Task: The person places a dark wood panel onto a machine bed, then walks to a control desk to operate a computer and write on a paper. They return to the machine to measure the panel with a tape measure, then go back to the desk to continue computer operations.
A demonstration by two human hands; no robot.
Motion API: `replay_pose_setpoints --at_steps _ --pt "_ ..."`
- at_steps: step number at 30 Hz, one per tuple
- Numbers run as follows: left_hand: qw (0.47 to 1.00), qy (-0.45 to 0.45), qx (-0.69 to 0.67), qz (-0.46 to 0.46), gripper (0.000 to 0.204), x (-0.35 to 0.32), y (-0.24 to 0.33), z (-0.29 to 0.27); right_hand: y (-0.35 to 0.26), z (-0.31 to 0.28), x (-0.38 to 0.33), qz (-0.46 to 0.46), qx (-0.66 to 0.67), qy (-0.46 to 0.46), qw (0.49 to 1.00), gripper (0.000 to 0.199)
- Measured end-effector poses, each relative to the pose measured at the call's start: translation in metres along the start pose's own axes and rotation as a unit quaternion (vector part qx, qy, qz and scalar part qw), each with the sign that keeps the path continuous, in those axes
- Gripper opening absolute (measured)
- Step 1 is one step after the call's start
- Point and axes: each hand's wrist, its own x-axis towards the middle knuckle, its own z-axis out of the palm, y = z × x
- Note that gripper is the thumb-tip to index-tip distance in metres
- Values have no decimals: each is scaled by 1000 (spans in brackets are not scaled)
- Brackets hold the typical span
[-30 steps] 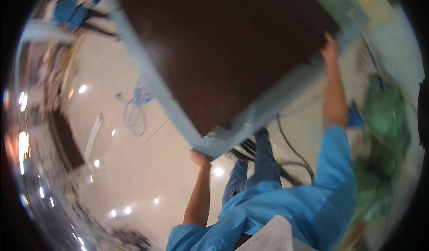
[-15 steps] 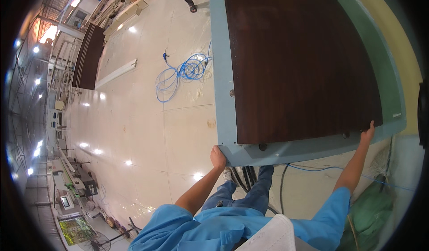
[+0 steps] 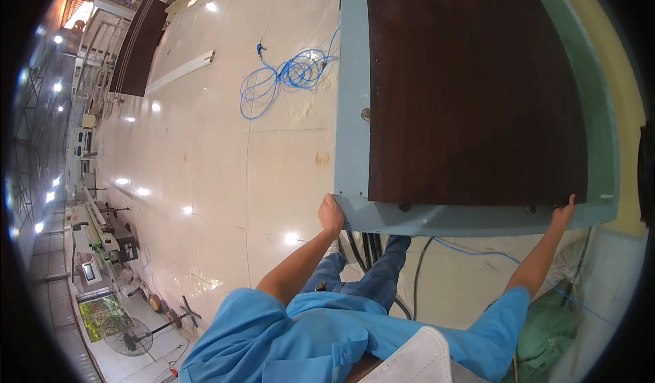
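Observation:
A large dark brown wood-grain panel (image 3: 471, 90) lies flat on a blue-grey table (image 3: 353, 137), set in a little from the table's left and near edges. My left hand (image 3: 331, 212) is closed round the table's near left corner, its fingers partly hidden. At the panel's near right corner, my right hand (image 3: 563, 211) grips the edge, thumb up along the right side; its other fingers are mostly out of sight. Round dark fittings (image 3: 404, 207) show on the tabletop beside the panel.
A coil of blue hose (image 3: 300, 69) lies on the pale tiled floor left of the table. Black cables (image 3: 368, 250) and another blue hose run by my legs. A green sack (image 3: 546, 328) stands at lower right. Machines (image 3: 95, 233) and a fan (image 3: 129, 335) are far left.
The panel has shifted slightly right on the table, widening the strip along its left side. My view has turned a little. Both hands keep their places at the corners.

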Motion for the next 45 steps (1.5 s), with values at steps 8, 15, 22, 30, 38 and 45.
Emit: replay_pose_setpoints --at_steps 8,15,22,30,38,45 --pt "1000 11 -18 -14 51 0 4 -3 -11 -8 19 13 -62 36 997 57" --pt "1000 8 -13 -17 53 1 14 -9 -13 -2 19 -5 -49 27 998 52" --pt "999 8 -9 -34 54 2 19 -10 -7 -10 38 -2 -72 45 996 52" --pt "1000 -8 15 -9 54 8 5 -7 -6 -10 31 20 -136 48 989 56" --pt "981 39 168 88 27 7 -10 -2 13 -15 25 -71 2 -66 995 58" --pt "998 25 46 -31 58 1 6 -5 14 -11 1 -46 -1 -34 998 63"
